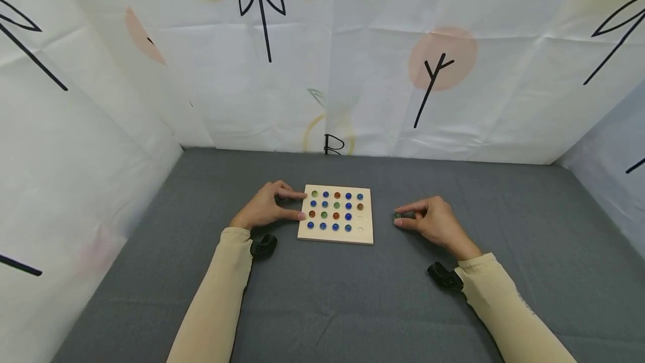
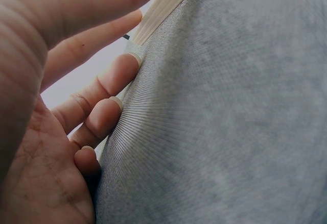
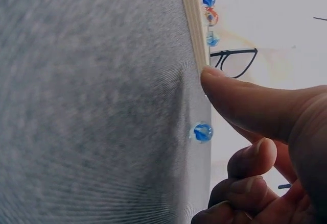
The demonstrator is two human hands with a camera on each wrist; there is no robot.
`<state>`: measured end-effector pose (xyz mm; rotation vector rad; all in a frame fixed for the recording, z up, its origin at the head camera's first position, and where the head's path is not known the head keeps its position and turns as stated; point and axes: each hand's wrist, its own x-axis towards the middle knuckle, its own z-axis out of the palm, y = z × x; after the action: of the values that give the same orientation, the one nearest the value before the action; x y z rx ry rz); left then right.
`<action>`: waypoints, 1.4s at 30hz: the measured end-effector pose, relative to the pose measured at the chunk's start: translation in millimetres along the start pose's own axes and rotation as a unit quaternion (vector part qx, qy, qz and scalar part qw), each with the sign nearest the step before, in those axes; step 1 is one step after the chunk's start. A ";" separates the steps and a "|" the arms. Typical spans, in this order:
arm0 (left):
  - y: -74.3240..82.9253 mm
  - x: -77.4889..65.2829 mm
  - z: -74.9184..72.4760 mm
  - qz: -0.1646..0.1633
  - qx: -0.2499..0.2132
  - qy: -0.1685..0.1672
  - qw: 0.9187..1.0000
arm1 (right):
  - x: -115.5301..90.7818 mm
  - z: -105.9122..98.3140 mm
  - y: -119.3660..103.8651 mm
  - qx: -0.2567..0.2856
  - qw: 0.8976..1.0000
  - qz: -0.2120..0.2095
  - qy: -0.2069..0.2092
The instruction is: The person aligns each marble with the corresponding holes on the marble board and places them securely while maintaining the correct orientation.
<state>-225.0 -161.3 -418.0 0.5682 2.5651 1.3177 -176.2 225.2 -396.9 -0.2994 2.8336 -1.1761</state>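
Observation:
My left hand [image 1: 266, 206] is at the left side of a pale wooden board [image 1: 366, 234]. Its thumb and index finger are spread along that edge and touch it; the other fingers bend back in the left wrist view. Blue, green and orange-brown marbles sit in rows of round hollows on the board. To the right of it, the thumb and index finger of my right hand [image 1: 437, 223] stand either side of a single marble [image 1: 397, 215]. That marble [image 3: 203, 132] looks blue in the right wrist view, on the cloth, apart from the thumb.
Two bare hollows [image 1: 360, 224] show at the board's right front corner. Dark grey cloth [image 1: 322, 296] covers the table. White sheets [image 1: 373, 94] with plant drawings hang behind and at both sides. A black strap device [image 1: 264, 246] is on each wrist.

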 end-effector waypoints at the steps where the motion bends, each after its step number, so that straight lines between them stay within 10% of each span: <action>1: -0.2 -0.1 0.2 0.000 0.000 0.000 1.000 | -0.1 -0.1 -0.2 0.004 1.000 -0.001 0.001; 42: -1.4 0.5 1.2 -0.005 0.004 0.001 1.000 | 5.2 19.0 -46.9 0.052 0.997 -0.052 0.008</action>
<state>-225.4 -160.9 -419.8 0.5559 2.5731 1.3072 -171.6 178.6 -377.1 -0.4390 2.7887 -1.3446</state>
